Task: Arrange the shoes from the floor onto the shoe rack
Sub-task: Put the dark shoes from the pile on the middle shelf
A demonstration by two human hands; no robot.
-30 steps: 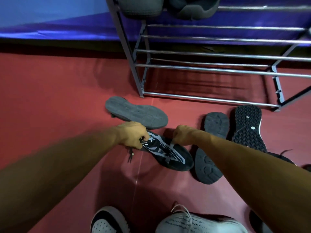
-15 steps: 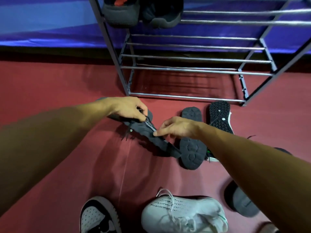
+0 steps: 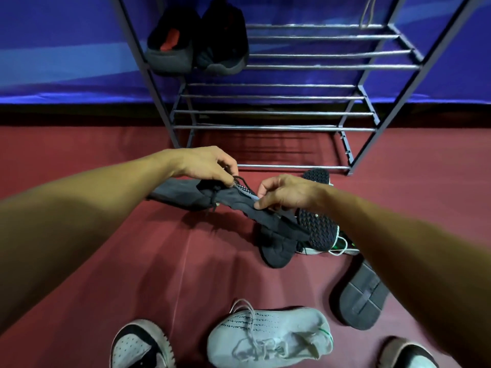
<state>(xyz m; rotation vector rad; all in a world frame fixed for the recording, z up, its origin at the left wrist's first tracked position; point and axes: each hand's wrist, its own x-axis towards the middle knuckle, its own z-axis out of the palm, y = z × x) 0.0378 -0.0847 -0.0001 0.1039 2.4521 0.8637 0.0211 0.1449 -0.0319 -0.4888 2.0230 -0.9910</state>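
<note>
**Q:** Step in hand?

**A:** Pick-up of a single shoe, by judgement. Dark mesh shoe (image 3: 236, 201) at frame centre, slung between both hands, seemingly raised a little off the red floor (image 3: 79, 150).

**Q:** State of the hands?

**A:** Left hand (image 3: 210, 166): fingers curled, pinching the shoe at its lace end. Right hand (image 3: 287, 192): fingertips pinching the upper further along. Nothing else held in either.

**Q:** Destination?

**A:** Shoe rack (image 3: 292, 127), upper centre of the frame. One dark pair (image 3: 196, 46) seated on a tier at upper left, with bare bars showing to its right and on the tiers below.

**Q:** Requirements for the next move?

**A:** Probably as follows:
- Lift clear of the grey sole-up shoe (image 3: 170, 193) just left of it.
- Turn sole-down and carry up-frame.
- Set level across two bars, to avoid a tilt or a drop through the gap.
- Keep the loose lace off the rails.

**Q:** Progress?

**A:** Early, by judgement. Left on the floor:
- treaded sole-up shoe (image 3: 316, 224), right of centre, partly under the right hand
- black-soled shoe (image 3: 361, 296), lower right
- white sneaker (image 3: 268, 338), bottom centre
- black-and-white sneaker (image 3: 138, 349), bottom left

Mate of the held shoe: cannot tell.
</note>
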